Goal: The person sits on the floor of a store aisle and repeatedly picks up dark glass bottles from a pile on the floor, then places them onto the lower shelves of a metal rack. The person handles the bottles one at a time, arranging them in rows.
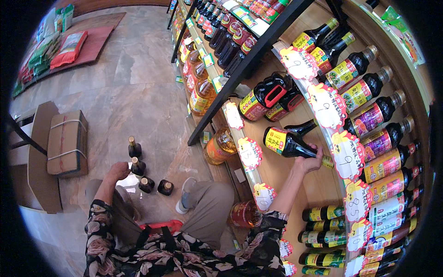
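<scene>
My right hand (309, 160) is closed around the neck of a dark soy sauce bottle (287, 142) with a yellow label, over the lower wooden shelf (258, 133). Another dark bottle (303, 127) is partly hidden behind it. Two large dark jugs with red handles (258, 102) stand farther along the same shelf. My left hand (120, 170) is low over the floor, beside a dark bottle (137, 167) with a gold-coloured cap. Whether its fingers touch that bottle or hold anything cannot be told. Several such bottles (165, 187) stand on the floor between my legs.
A black shelf post (238, 78) slants between the shelf bays. Upper shelves carry rows of sauce bottles (353, 95) behind price cards (327, 105). Cooking oil jugs (220, 145) stand low beside the shelf. A strapped cardboard box (67, 142) is at left; bagged goods (69, 48) lie beyond.
</scene>
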`<state>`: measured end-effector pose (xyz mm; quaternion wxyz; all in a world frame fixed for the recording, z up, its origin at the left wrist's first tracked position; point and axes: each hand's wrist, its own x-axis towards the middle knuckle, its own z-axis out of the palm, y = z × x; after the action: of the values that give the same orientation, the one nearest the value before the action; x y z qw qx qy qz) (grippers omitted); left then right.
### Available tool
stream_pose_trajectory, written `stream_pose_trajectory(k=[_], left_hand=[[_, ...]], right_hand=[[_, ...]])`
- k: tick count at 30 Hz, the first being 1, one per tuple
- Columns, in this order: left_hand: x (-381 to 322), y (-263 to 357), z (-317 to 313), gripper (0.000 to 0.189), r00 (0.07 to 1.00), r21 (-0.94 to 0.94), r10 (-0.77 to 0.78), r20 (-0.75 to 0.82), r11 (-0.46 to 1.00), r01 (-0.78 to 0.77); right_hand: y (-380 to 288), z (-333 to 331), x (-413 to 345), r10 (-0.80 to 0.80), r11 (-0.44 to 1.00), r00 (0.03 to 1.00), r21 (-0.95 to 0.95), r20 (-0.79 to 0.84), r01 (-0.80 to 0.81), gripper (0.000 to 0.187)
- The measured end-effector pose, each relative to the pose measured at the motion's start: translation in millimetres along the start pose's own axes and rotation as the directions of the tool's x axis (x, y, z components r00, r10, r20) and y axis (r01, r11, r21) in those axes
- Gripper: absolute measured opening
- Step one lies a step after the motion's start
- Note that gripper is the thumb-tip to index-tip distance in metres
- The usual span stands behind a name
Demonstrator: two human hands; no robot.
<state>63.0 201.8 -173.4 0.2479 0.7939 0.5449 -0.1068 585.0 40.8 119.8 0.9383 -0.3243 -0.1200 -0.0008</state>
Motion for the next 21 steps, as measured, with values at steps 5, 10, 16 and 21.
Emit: stream_pose_trajectory(k=[5, 10, 16, 21], left_hand=[[-9.6, 5.0, -5.2, 0.024, 0.999, -0.042, -0.007, -0.036, 0.999, 0.006], [-2.6, 1.2, 1.5, 0.026, 0.998, -0.043, 0.037, -0.044, 0.998, -0.039], [15.8, -7.7, 18.3, 0.028, 0.997, -0.039, 0.051, -0.059, 0.998, -0.054], [26.8, -3.4, 21.4, 0.029, 0.994, -0.054, 0.109, -0.014, 0.992, -0.110]], right_hand=[[21.2, 4.2, 0.4, -0.128, 0.958, 0.991, -0.254, 0.024, 0.130, 0.013], [32.8, 15.2, 6.6, -0.116, 0.929, 0.990, -0.346, 0.074, 0.135, 0.013], [49.0, 50.9, 7.4, 0.077, 0.835, 0.966, -0.545, 0.249, 0.074, 0.020], [51.7, 60.2, -0.4, 0.001, 0.598, 0.973, -0.780, 0.231, 0.184, 0.031]])
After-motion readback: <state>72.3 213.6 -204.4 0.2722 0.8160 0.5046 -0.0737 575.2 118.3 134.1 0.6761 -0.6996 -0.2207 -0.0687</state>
